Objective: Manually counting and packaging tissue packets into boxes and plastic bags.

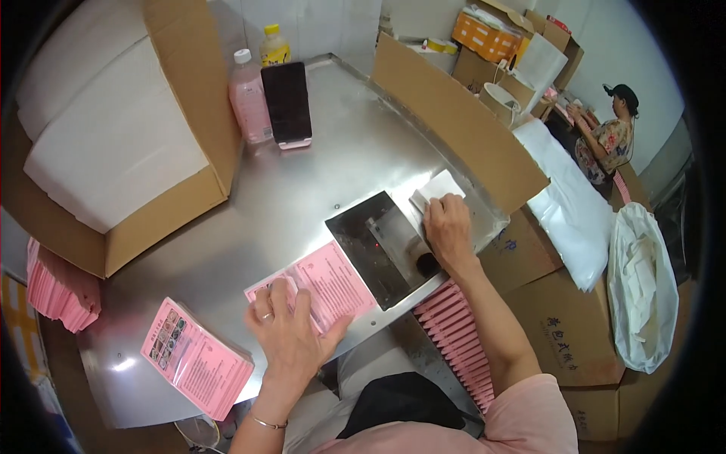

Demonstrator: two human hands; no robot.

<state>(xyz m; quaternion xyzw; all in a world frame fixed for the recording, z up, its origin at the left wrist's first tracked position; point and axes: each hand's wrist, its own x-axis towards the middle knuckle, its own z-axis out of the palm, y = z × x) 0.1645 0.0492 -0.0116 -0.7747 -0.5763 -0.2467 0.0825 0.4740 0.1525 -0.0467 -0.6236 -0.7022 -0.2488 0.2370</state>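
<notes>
My left hand [291, 329] lies flat, fingers spread, on a pink printed leaflet [333, 276] that rests on the steel table [302, 189] and points into a dark metal machine opening [378, 246]. My right hand [448, 231] reaches over the machine's right side, its fingers on a small white folded sheet [435, 188]. A stack of pink leaflets in clear sleeves [197, 359] lies to the left of my left hand.
A big open carton of white sheets [113, 136] stands at the left. A pink bottle [249, 98], a yellow-capped bottle [274, 47] and a propped dark phone [287, 102] stand at the back. Pink packets [461, 333] line up below the machine. Another person [609, 140] sits far right among cartons and bags.
</notes>
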